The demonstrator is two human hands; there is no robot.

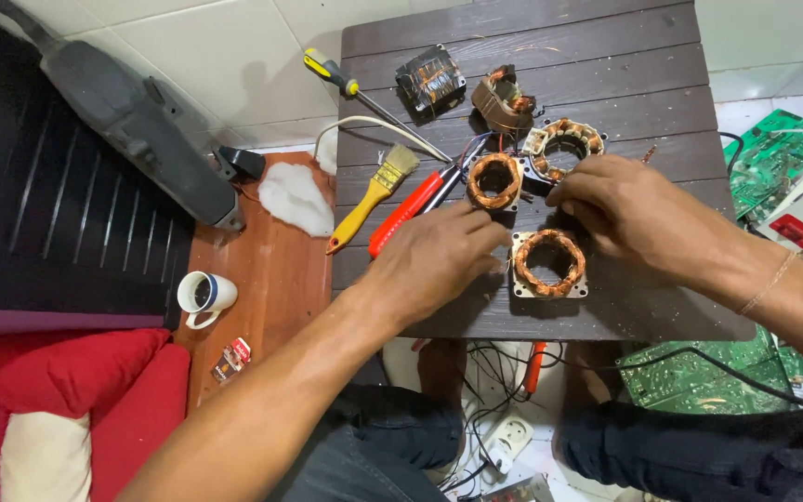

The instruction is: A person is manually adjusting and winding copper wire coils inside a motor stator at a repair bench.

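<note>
Three copper-wound motor stators lie on a dark wooden table (606, 65). The nearest stator (550, 263) sits between my hands. My left hand (434, 260) rests on the table with its fingertips at that stator's left edge, just below a second stator (494, 180). My right hand (629, 212) is curled over the nearest stator's upper right side, its fingers close to the third stator (564, 146). Whether either hand grips anything is hidden by the fingers.
A yellow-handled brush (371, 197), red-handled pliers (411, 209), a screwdriver (364, 95) and two more wound coils (431, 76) (504, 100) lie on the table. A mug (204, 296) stands on a lower wooden surface at left. Green circuit boards (773, 153) lie at right.
</note>
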